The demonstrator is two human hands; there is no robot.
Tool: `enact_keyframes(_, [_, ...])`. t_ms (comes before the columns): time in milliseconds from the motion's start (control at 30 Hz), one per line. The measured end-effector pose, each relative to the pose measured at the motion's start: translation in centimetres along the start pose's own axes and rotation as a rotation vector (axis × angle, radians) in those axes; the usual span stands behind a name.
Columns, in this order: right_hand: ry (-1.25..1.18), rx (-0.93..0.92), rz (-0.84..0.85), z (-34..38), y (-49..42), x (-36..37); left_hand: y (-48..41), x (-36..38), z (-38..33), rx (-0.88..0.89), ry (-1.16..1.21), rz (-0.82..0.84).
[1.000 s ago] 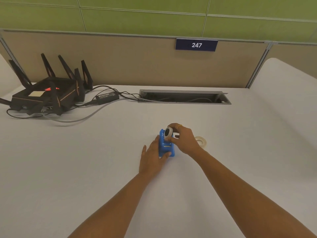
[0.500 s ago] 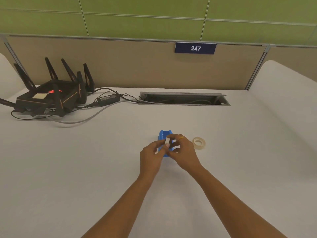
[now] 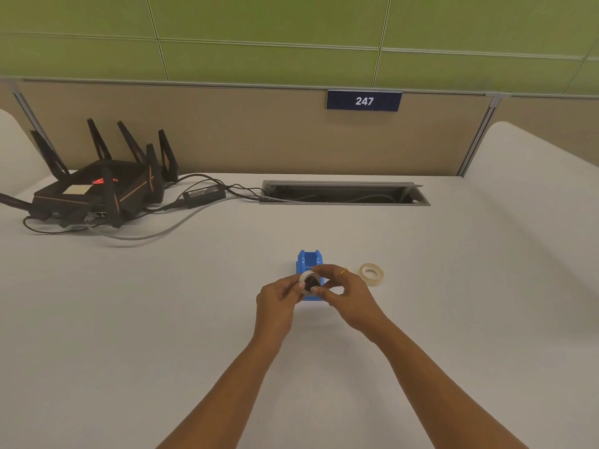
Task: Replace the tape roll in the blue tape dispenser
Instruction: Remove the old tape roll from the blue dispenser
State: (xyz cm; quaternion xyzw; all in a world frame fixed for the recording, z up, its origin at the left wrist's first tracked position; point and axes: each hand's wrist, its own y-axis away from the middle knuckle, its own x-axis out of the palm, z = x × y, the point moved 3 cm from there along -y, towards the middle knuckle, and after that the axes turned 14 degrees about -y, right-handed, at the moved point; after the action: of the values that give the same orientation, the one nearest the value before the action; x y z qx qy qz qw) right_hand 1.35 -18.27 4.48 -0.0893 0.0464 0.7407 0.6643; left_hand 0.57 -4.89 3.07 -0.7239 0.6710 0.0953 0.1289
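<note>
The blue tape dispenser [image 3: 309,262] stands on the white desk [image 3: 162,319], its cradle open at the top. Just above its near end, both hands hold a small white roll with a black hub [image 3: 310,282]. My left hand [image 3: 278,301] pinches the roll's left side. My right hand [image 3: 345,294], with a gold ring, grips its right side and the hub. A second tape roll [image 3: 371,273], pale and translucent, lies flat on the desk to the right of the dispenser.
A black router [image 3: 97,192] with upright antennas sits at the back left, with a power brick [image 3: 204,192] and cables trailing right. A cable slot [image 3: 343,193] is cut into the desk behind. A beige partition with a "247" sign [image 3: 363,100] closes the back.
The right hand lifted the white roll off the dispenser. The left hand left the dispenser's side and joined it on the roll, which has turned so its black hub shows.
</note>
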Motion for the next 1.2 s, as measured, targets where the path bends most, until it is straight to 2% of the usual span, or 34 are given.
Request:
enact_keyframes(333, [-0.180, 0.086, -0.010, 0.1, 0.3, 0.2, 0.4, 0.0, -0.2, 0.013, 0.022, 0.022])
enact_keyframes(833, [-0.137, 0.055, -0.020, -0.3, 0.2, -0.4, 1.1, 0.5, 0.4, -0.073, 0.053, -0.012])
enact_keyframes(1200, [-0.153, 0.026, -0.035, -0.3, 0.0, -0.3, 1.1, 0.8, 1.0, -0.002, -0.055, -0.092])
